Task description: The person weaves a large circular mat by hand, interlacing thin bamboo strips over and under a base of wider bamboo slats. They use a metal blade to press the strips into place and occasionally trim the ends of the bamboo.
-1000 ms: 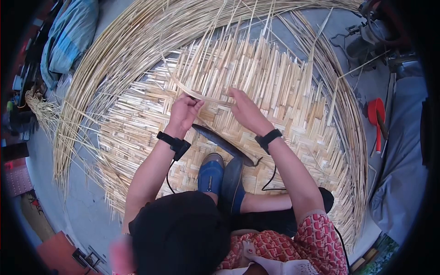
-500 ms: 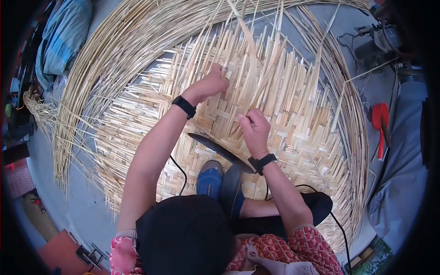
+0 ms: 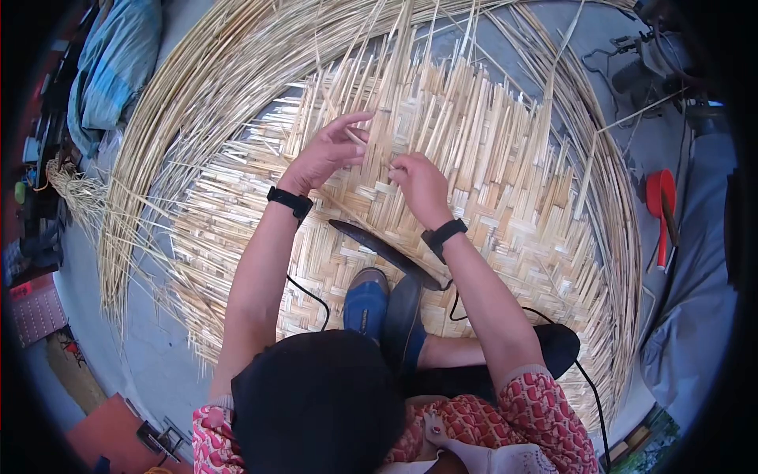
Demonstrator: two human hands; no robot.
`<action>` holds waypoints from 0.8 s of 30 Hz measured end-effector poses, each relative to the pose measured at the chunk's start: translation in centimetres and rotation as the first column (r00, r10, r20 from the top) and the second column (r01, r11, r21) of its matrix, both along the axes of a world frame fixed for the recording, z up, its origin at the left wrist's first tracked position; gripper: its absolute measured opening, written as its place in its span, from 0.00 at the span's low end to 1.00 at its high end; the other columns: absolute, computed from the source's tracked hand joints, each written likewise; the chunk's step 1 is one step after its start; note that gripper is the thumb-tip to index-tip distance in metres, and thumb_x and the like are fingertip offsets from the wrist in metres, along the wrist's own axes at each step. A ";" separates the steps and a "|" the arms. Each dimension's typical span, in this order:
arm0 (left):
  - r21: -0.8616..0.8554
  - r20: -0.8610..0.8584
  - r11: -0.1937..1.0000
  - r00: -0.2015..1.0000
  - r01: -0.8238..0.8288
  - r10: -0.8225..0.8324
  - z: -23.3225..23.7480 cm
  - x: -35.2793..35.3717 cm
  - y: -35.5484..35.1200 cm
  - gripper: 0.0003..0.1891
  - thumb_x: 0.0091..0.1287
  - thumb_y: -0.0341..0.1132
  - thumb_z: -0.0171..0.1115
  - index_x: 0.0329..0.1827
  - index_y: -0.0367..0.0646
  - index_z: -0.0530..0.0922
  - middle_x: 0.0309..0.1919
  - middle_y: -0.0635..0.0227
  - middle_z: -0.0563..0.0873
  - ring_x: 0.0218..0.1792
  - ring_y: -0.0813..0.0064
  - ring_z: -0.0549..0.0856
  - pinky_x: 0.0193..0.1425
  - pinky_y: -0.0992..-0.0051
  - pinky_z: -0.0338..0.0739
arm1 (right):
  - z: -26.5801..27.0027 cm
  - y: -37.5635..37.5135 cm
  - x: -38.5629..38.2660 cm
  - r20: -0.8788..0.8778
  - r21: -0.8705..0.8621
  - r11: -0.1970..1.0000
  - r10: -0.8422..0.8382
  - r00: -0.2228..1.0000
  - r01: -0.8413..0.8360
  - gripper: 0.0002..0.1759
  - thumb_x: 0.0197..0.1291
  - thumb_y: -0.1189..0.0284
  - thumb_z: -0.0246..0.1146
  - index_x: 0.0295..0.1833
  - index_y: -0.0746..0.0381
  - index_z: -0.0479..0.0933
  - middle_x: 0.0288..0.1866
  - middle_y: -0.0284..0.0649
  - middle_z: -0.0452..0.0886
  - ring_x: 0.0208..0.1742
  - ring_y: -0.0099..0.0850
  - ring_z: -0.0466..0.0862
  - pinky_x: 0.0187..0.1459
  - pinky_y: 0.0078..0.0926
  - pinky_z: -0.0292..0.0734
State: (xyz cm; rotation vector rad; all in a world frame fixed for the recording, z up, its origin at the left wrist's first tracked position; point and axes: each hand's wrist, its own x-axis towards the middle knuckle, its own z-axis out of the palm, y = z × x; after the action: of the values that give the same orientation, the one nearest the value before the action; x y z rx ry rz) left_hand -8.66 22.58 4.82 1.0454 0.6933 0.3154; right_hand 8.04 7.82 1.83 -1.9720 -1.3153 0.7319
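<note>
A half-woven mat [image 3: 517,229] of flat, pale reed strips lies on the floor under both hands. Over its middle, my left hand [image 3: 325,154] is open, fingers spread beside a few upright strips [image 3: 383,130]. Close by on the right, my right hand [image 3: 422,188] is closed, thumb and index finger pinched at the lower end of these strips. Below the hands, a dark curved blade-like piece [image 3: 383,251] rests near my blue shoe [image 3: 365,304]; I cannot make out its kind. Both wrists wear black bands.
Long loose reeds [image 3: 178,110] curve around the mat's far and left sides. A red scoop-like item [image 3: 659,197] lies on the right. A blue bag [image 3: 118,71] is at the upper left, and metal equipment [image 3: 647,71] at the upper right. A black cord [image 3: 588,387] runs beside my leg.
My left hand has moved slightly left and down and its fingers have spread. My right hand has shifted up and left, closer to it. Raised strips have swung left or been laid down.
</note>
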 end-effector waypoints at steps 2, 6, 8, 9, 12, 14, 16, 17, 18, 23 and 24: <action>-0.002 -0.021 0.974 0.973 -0.228 0.228 -3.4 -1.4 -1.8 0.23 0.64 0.20 0.64 0.64 0.42 0.79 0.49 0.68 0.85 0.47 0.78 0.85 0.51 0.77 0.84 | -1.8 -0.1 0.9 -0.096 0.070 0.998 0.008 0.995 -0.001 0.07 0.63 0.72 0.64 0.44 0.60 0.82 0.39 0.44 0.81 0.41 0.42 0.84 0.46 0.37 0.78; 0.504 -0.157 0.819 0.903 -0.275 0.400 -5.4 -3.1 -6.0 0.12 0.66 0.16 0.59 0.47 0.40 0.84 0.41 0.70 0.84 0.43 0.79 0.85 0.44 0.79 0.82 | -0.4 -0.7 3.6 -0.455 0.155 0.931 -0.231 0.860 0.332 0.10 0.70 0.74 0.59 0.52 0.64 0.80 0.46 0.40 0.83 0.46 0.27 0.84 0.47 0.27 0.82; 0.486 -0.065 0.790 0.885 -0.375 0.460 -4.0 -3.2 -6.6 0.11 0.67 0.15 0.57 0.42 0.39 0.85 0.41 0.70 0.84 0.43 0.79 0.84 0.44 0.80 0.81 | -2.3 -1.3 5.5 -0.352 0.211 0.900 -0.294 0.888 0.382 0.12 0.70 0.73 0.59 0.55 0.65 0.78 0.45 0.41 0.83 0.45 0.26 0.84 0.45 0.26 0.81; 0.617 0.029 0.667 0.858 -0.419 0.512 -2.0 -3.1 -6.6 0.11 0.67 0.15 0.56 0.41 0.38 0.85 0.43 0.68 0.84 0.42 0.79 0.83 0.44 0.80 0.80 | -2.3 -1.4 6.0 -0.247 0.275 0.862 -0.365 0.897 0.427 0.14 0.70 0.72 0.60 0.57 0.65 0.76 0.45 0.41 0.82 0.44 0.26 0.83 0.42 0.24 0.81; 0.846 0.153 0.405 0.886 -0.347 0.438 2.4 -3.3 -7.3 0.10 0.68 0.15 0.55 0.40 0.37 0.84 0.45 0.65 0.83 0.39 0.79 0.81 0.45 0.78 0.78 | -2.0 -1.5 5.0 -0.355 -0.081 0.951 -0.307 0.883 0.298 0.19 0.67 0.69 0.63 0.56 0.72 0.73 0.42 0.50 0.84 0.41 0.38 0.86 0.46 0.30 0.81; 0.795 0.147 0.458 0.859 -0.397 0.490 1.8 -3.9 -7.6 0.09 0.68 0.15 0.56 0.39 0.36 0.83 0.46 0.65 0.83 0.40 0.78 0.82 0.46 0.78 0.79 | -1.5 -1.1 4.8 -0.332 -0.084 0.964 -0.266 0.905 0.253 0.20 0.65 0.67 0.65 0.53 0.72 0.74 0.40 0.51 0.84 0.41 0.40 0.86 0.45 0.33 0.81; 0.678 0.193 0.518 0.806 -0.522 0.560 -0.8 -5.9 -6.3 0.08 0.68 0.16 0.58 0.38 0.37 0.83 0.46 0.65 0.85 0.42 0.78 0.83 0.46 0.78 0.80 | -1.3 -1.0 4.1 -0.292 -0.115 0.981 -0.185 0.938 0.157 0.23 0.60 0.62 0.69 0.47 0.72 0.75 0.37 0.53 0.85 0.39 0.45 0.87 0.44 0.39 0.80; 0.532 0.163 0.566 0.732 -0.629 0.661 -1.4 -6.8 -5.9 0.07 0.68 0.17 0.59 0.37 0.38 0.84 0.46 0.65 0.85 0.43 0.77 0.84 0.46 0.78 0.81 | -1.1 -1.2 3.6 -0.295 -0.122 0.979 -0.190 0.936 0.161 0.23 0.60 0.62 0.69 0.47 0.72 0.75 0.37 0.53 0.85 0.39 0.45 0.87 0.44 0.39 0.80; 0.368 0.112 0.576 0.650 -0.729 0.751 -2.2 -7.5 -5.7 0.07 0.69 0.18 0.60 0.37 0.39 0.84 0.45 0.65 0.86 0.44 0.77 0.85 0.46 0.79 0.81 | -0.7 -1.4 3.4 -0.177 -0.128 0.978 -0.186 0.966 0.165 0.23 0.58 0.61 0.71 0.45 0.72 0.75 0.37 0.56 0.84 0.40 0.48 0.86 0.44 0.41 0.80; 0.339 -0.030 0.681 0.716 -0.649 0.697 -2.3 -7.8 -6.5 0.07 0.71 0.24 0.61 0.46 0.40 0.85 0.46 0.67 0.87 0.45 0.80 0.85 0.45 0.80 0.81 | -0.7 -1.5 2.7 0.070 -0.083 0.977 -0.190 0.979 0.195 0.21 0.55 0.64 0.72 0.38 0.72 0.73 0.38 0.62 0.84 0.42 0.55 0.85 0.45 0.44 0.80; 0.486 -0.204 0.776 0.811 -0.402 0.548 -2.0 -7.7 -7.0 0.08 0.71 0.25 0.61 0.50 0.39 0.84 0.45 0.66 0.88 0.45 0.80 0.86 0.44 0.79 0.80 | -1.3 -1.5 2.6 0.057 -0.065 0.973 -0.218 0.974 0.221 0.21 0.55 0.64 0.71 0.38 0.72 0.74 0.39 0.63 0.83 0.42 0.56 0.85 0.45 0.44 0.80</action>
State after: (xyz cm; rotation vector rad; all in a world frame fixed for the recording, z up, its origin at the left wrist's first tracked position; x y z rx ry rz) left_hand -16.32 15.56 2.80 1.3427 1.2535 0.7785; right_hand 10.65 6.35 0.52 -2.1629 -1.0891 0.6334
